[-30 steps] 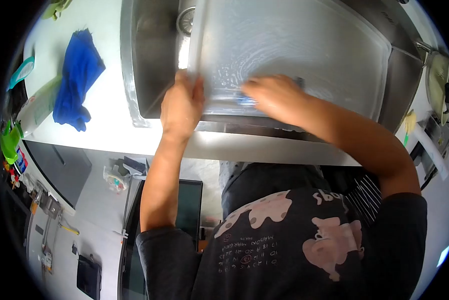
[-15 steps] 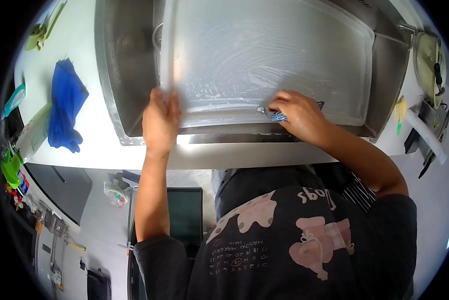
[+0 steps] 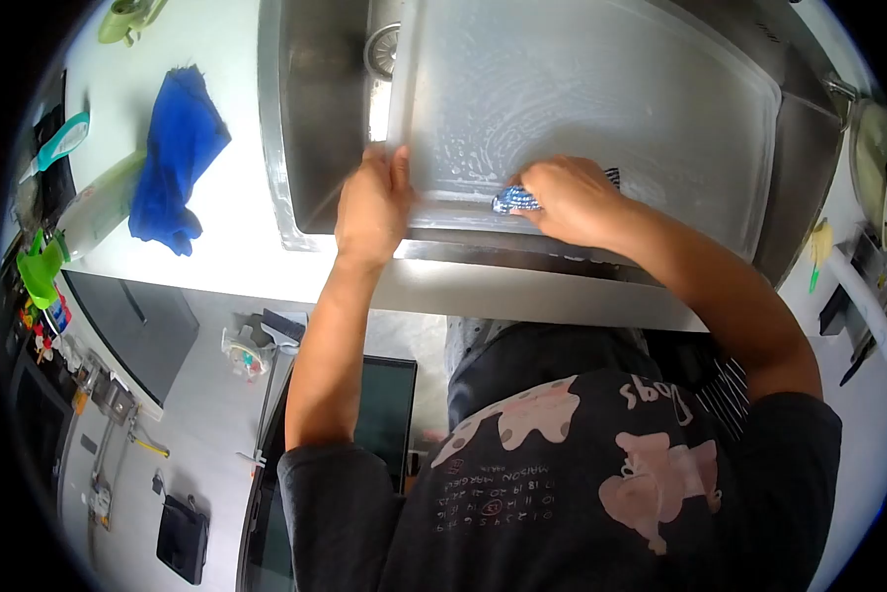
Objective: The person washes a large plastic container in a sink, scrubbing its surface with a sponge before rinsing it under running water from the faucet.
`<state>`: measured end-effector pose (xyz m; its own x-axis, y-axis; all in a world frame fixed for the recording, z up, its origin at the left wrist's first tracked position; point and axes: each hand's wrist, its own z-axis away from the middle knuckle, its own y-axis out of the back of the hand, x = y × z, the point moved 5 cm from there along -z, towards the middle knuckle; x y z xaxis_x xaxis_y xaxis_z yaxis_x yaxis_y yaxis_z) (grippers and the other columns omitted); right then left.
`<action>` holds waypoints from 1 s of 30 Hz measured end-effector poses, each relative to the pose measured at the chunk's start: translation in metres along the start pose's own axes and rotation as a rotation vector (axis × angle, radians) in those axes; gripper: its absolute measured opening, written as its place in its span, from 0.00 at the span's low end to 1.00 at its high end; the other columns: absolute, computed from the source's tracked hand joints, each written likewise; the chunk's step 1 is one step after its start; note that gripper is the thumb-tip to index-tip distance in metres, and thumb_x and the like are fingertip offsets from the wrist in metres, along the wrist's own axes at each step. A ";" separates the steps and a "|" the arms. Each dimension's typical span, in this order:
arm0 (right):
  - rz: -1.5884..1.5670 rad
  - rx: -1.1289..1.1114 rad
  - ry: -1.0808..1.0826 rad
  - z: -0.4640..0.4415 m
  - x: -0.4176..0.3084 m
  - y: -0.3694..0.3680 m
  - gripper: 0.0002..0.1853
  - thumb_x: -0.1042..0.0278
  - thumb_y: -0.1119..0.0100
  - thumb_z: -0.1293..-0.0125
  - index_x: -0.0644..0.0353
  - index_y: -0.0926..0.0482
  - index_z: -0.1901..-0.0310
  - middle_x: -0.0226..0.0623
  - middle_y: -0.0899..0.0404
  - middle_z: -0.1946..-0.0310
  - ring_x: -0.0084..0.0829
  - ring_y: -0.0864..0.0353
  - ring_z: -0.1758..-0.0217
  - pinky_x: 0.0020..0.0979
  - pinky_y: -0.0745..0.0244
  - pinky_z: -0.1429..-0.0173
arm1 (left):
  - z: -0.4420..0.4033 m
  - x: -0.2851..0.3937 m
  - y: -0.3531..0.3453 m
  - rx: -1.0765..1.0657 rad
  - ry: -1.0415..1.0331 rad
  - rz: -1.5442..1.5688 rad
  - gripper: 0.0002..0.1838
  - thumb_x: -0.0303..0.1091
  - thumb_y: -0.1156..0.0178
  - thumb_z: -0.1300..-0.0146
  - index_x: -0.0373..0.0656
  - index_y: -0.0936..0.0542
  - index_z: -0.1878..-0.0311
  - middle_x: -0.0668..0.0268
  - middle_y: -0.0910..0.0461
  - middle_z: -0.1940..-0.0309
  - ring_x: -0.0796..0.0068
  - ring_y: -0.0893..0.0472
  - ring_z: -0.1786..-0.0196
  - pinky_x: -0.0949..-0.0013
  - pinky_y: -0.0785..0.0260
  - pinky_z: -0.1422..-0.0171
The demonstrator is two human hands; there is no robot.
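A large whitish tray [image 3: 601,89], streaked with suds, rests tilted in the steel sink. My left hand [image 3: 372,209] grips its near left corner, thumb up along the rim and fingers partly hidden behind the wall. In my right hand [image 3: 574,202] is a bunched blue-and-white patterned cloth [image 3: 514,200], pressed against the tray's near edge. A striped end of the cloth pokes out behind the knuckles.
The steel sink [image 3: 320,128] has a drain [image 3: 382,51] at the left of the tray. On the left counter lie a blue cloth [image 3: 179,163], a spray bottle [image 3: 98,212] and a teal-handled brush [image 3: 63,140]. A knife holder [image 3: 848,291] stands at the right.
My right hand has slid left along the tray's near edge with the cloth, closer to my left hand. The view has shifted, showing more of the drain. My left hand keeps its corner grip.
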<state>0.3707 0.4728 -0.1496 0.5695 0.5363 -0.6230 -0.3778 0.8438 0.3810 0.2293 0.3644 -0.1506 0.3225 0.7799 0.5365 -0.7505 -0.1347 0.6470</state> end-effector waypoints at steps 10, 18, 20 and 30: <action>0.049 0.039 -0.070 0.038 0.051 -0.005 0.10 0.77 0.43 0.50 0.60 0.21 0.64 0.44 0.23 0.63 0.43 0.23 0.57 0.39 0.28 0.53 | -0.002 -0.013 -0.006 0.039 -0.006 0.123 0.17 0.35 0.47 0.37 0.28 0.30 0.55 0.59 0.26 0.82 0.73 0.27 0.79 0.71 0.33 0.72; 0.146 0.003 -0.203 0.120 0.166 -0.017 0.14 0.79 0.41 0.54 0.56 0.20 0.62 0.38 0.23 0.63 0.38 0.25 0.55 0.39 0.33 0.49 | 0.001 0.005 -0.002 0.050 -0.006 -0.026 0.17 0.36 0.48 0.37 0.28 0.30 0.55 0.57 0.26 0.82 0.72 0.27 0.79 0.70 0.34 0.70; 0.139 0.145 0.019 0.070 0.115 -0.025 0.14 0.80 0.42 0.54 0.56 0.20 0.63 0.39 0.22 0.64 0.37 0.25 0.54 0.40 0.35 0.47 | 0.002 0.009 -0.001 0.042 0.023 -0.032 0.17 0.36 0.48 0.37 0.28 0.30 0.56 0.57 0.27 0.82 0.71 0.27 0.79 0.70 0.34 0.70; 0.237 0.141 0.007 0.098 0.123 -0.016 0.16 0.80 0.42 0.56 0.54 0.19 0.63 0.38 0.21 0.63 0.37 0.25 0.54 0.40 0.36 0.45 | 0.003 -0.002 -0.003 0.093 0.023 -0.001 0.16 0.36 0.49 0.36 0.29 0.30 0.55 0.54 0.26 0.79 0.71 0.26 0.77 0.69 0.34 0.70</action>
<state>0.5177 0.5272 -0.1653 0.4720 0.7192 -0.5098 -0.3943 0.6895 0.6076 0.2330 0.3616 -0.1516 0.3091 0.7940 0.5235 -0.6931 -0.1889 0.6957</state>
